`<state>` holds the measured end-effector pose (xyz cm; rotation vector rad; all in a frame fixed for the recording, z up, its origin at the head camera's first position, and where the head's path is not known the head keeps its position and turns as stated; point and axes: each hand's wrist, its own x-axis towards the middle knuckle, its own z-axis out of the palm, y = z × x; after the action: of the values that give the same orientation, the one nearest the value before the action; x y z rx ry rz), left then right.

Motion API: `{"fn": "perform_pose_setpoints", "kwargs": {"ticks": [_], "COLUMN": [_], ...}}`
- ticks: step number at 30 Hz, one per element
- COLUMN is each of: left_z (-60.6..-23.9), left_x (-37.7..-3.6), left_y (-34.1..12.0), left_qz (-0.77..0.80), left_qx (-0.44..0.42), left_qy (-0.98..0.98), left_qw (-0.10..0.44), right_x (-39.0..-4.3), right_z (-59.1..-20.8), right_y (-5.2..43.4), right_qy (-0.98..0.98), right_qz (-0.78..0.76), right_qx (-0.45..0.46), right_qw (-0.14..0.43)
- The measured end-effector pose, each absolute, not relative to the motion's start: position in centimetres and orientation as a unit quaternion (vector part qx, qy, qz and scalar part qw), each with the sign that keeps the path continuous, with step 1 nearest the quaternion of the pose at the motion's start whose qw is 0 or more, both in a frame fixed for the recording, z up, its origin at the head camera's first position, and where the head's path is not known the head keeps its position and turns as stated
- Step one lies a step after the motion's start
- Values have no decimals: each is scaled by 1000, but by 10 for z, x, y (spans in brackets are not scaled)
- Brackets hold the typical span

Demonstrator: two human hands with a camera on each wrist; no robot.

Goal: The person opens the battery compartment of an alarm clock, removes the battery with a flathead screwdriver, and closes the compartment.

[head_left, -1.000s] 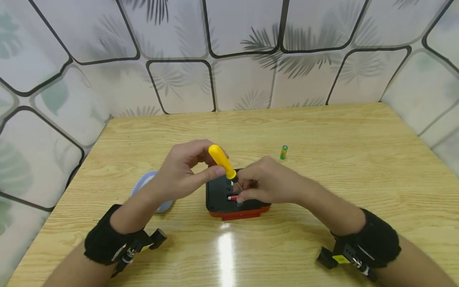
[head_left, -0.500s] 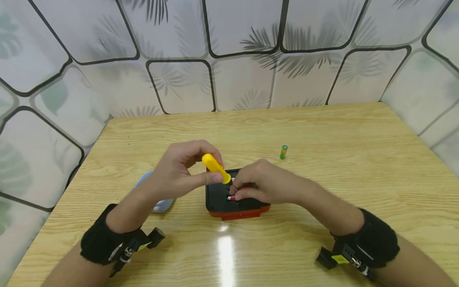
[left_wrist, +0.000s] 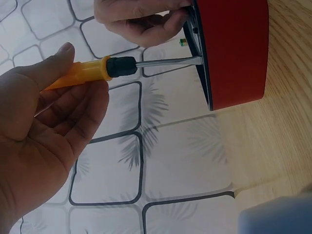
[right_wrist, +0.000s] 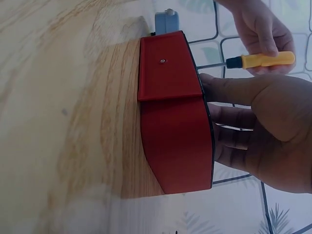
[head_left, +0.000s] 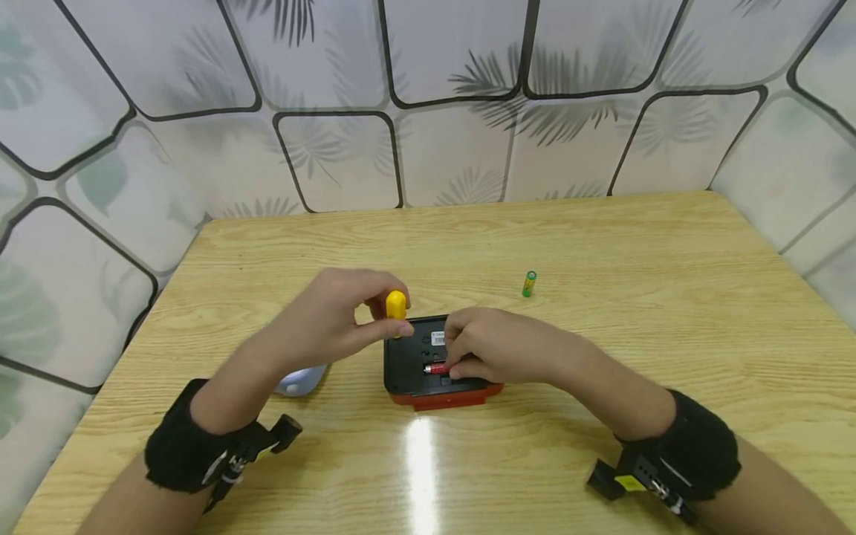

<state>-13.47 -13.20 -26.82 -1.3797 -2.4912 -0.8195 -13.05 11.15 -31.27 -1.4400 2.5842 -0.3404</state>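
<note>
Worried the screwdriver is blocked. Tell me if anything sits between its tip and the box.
Nothing visible. The screwdriver in the left hand already reaches the box; the right hand rests beside it.

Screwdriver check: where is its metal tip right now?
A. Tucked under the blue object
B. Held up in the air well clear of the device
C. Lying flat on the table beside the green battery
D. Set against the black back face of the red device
D. In the left wrist view the left hand holds the screwdriver by its yellow handle, and the shaft runs straight onto the black face of the red device.
</note>
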Motion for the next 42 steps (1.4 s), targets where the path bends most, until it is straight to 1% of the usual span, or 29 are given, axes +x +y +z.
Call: {"fn": "perform_pose_setpoints", "kwargs": {"ticks": [4, 9, 13, 20, 23, 34, 42], "left_z": [-269, -269, -269, -271, -273, -283, -286], "left_x": [-136, -136, -137, -134, -134, -135, -136], "left_y": [-132, -132, -131, -127, -125, -120, -116], "left_qz": [-272, -286, -293, -325, -337, -357, -355], "left_qx": [-458, -458, -465, -485, -498, -534, -548], "left_qy": [-844, -840, -834, -812, -799, -764, -755], "left_qw": [67, 55, 51, 26, 28, 66, 62], "right_x": [-131, -132, -132, -132, -132, -131, -131], "right_z": [-313, -312, -312, -312, -312, -310, -311], "right_y": [112, 112, 112, 112, 112, 111, 112], "right_qy": [865, 863, 864, 869, 871, 870, 868], "right_qz": [-107, -111, -114, -110, -109, -115, -113], "right_qx": [-484, -486, -482, -474, -470, -468, -473], "right_qw": [79, 81, 86, 95, 98, 103, 100]}}
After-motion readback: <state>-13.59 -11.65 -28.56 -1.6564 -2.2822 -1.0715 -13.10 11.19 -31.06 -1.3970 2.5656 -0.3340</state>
